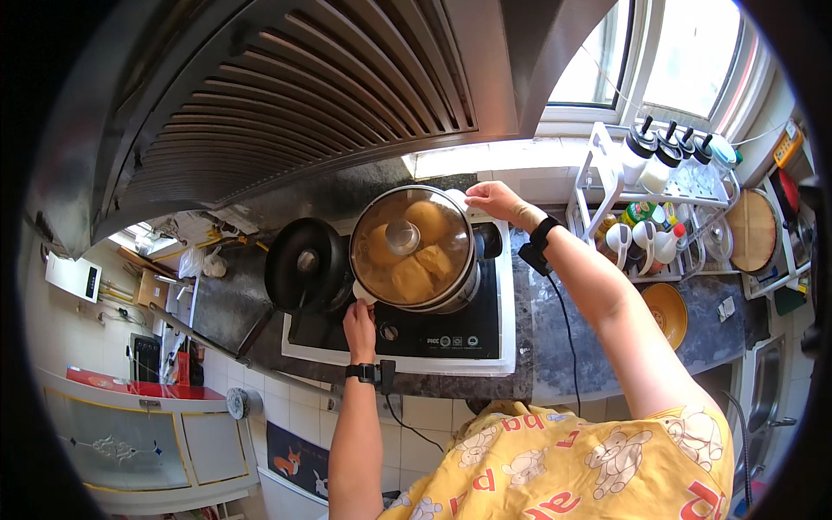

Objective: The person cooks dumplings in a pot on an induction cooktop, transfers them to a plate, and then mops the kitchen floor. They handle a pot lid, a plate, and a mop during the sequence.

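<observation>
A round pot [460, 300] with a glass lid [380, 224] sits on the black gas cooktop [429, 331]. Through the lid I see several large yellow-brown pieces of food [412, 278]; the lid has a round metal knob [402, 236]. White handles stick out on opposite sides. My left hand [359, 330] pinches the near-left handle [363, 293], and my right hand [499, 201] grips the far-right handle [459, 197]. A thicker black handle [487, 240] juts from the pot's right side, below my right hand.
Left of the pot stands a black frying pan [286, 260], its handle pointing towards me. The range hood [338, 84] hangs low above. At right are a white rack [608, 169] of seasoning jars, an orange bowl [673, 318] and a wooden cutting board [753, 231]. Cables trail from both wristbands.
</observation>
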`<control>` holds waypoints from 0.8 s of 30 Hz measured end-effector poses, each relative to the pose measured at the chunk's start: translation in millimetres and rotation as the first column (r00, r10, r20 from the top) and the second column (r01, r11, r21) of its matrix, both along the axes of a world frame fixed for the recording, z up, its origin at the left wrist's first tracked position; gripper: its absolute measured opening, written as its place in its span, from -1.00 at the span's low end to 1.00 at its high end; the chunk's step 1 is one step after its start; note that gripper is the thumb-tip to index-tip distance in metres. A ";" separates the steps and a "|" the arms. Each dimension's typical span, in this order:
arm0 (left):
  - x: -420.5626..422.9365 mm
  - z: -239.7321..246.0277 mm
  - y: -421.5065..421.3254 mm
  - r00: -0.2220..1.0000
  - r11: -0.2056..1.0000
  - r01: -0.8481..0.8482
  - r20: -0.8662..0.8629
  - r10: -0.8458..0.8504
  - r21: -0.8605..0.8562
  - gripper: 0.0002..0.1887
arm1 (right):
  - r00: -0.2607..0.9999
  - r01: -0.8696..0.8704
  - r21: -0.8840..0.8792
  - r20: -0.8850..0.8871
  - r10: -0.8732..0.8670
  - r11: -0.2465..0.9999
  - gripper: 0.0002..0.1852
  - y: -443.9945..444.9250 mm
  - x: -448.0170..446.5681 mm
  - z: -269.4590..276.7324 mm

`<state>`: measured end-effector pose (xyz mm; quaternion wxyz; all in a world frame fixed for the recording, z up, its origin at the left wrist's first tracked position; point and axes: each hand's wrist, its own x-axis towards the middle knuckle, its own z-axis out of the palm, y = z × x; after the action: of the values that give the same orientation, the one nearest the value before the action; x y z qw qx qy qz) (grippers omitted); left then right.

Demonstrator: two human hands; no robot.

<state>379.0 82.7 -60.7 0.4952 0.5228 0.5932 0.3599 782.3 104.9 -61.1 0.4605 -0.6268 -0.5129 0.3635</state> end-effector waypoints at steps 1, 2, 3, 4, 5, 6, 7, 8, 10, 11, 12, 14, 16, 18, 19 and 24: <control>0.5 -0.4 -0.5 1.000 1.000 -0.008 0.007 0.008 -0.015 -0.64 | 1.000 0.009 0.019 0.025 -0.010 1.000 -0.71 -1.8 0.9 1.0; 1.0 -0.9 -1.0 1.000 1.000 -0.006 0.006 0.006 0.009 -0.64 | 0.999 0.012 -0.043 0.042 -0.010 0.999 -0.72 -3.6 4.0 3.4; 1.3 -1.3 -1.7 1.000 1.000 -0.011 0.011 0.010 0.013 -0.64 | 0.999 0.022 -0.026 0.031 -0.021 0.999 -0.71 -7.0 4.5 4.5; 2.0 -1.7 -2.2 1.000 1.000 -0.021 0.021 0.021 -0.014 -0.64 | 0.999 0.043 -0.018 0.024 -0.043 0.999 -0.70 -10.2 6.3 6.8; 2.5 -2.1 -2.7 1.000 1.000 -0.017 0.019 0.016 0.016 -0.64 | 0.998 0.065 -0.022 0.012 -0.065 0.998 -0.68 -13.8 7.7 9.0; 3.2 -2.3 -3.0 1.000 1.000 -0.017 0.022 0.017 0.015 -0.64 | 0.998 0.059 -0.050 0.004 -0.059 0.997 -0.61 -16.9 9.9 12.1; 4.0 -2.6 -3.2 0.999 0.999 -0.026 0.032 0.027 -0.022 -0.63 | 0.998 0.058 -0.044 0.000 -0.058 0.997 -0.61 -20.5 10.4 14.5; 4.8 -2.7 -3.4 0.999 1.000 -0.027 0.017 0.027 0.001 -0.63 | 0.998 0.063 -0.043 -0.009 -0.063 0.997 -0.60 -23.9 10.7 16.9; 6.8 -3.0 -3.4 0.999 0.998 -0.054 0.007 0.054 -0.038 -0.61 | 0.997 0.078 -0.046 -0.022 -0.079 0.996 -0.57 -31.1 11.3 21.8; 7.9 -3.0 -3.6 0.999 0.998 -0.054 -0.001 0.054 -0.018 -0.61 | 0.996 0.082 -0.045 -0.028 -0.084 0.996 -0.57 -34.6 11.5 24.4; 8.8 -3.0 -3.9 0.998 0.998 -0.065 -0.004 0.064 -0.013 -0.60 | 0.996 0.086 -0.045 -0.035 -0.088 0.995 -0.56 -38.5 11.5 26.9; 10.2 -2.5 -5.2 0.997 0.997 -0.078 -0.004 0.078 -0.009 -0.59 | 0.996 0.083 -0.042 -0.039 -0.085 0.996 -0.55 -47.3 12.4 32.5; 10.6 -1.4 -7.5 0.995 0.994 -0.099 -0.004 0.099 -0.048 -0.59 | 0.996 0.078 -0.057 -0.035 -0.080 0.995 -0.55 -57.5 14.5 39.4; 10.2 0.3 -10.2 0.996 0.996 -0.082 -0.019 0.082 -0.017 -0.58 | 0.995 0.083 -0.028 -0.051 -0.085 0.996 -0.57 -71.7 16.5 46.3; 9.5 1.2 -11.6 0.996 0.996 -0.089 -0.032 0.088 -0.033 -0.57 | 0.994 0.091 -0.022 -0.059 -0.092 0.996 -0.58 -78.9 16.0 49.5; 5.4 3.7 -18.1 0.997 0.997 -0.074 -0.034 0.074 -0.016 -0.55 | 0.979 0.151 -0.057 -0.133 -0.157 0.987 -0.65 -121.9 13.2 61.8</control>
<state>384.4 64.6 -57.0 0.4761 0.5021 0.6235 0.3639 795.5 -17.0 0.7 0.5065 -0.6487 -0.4215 0.3807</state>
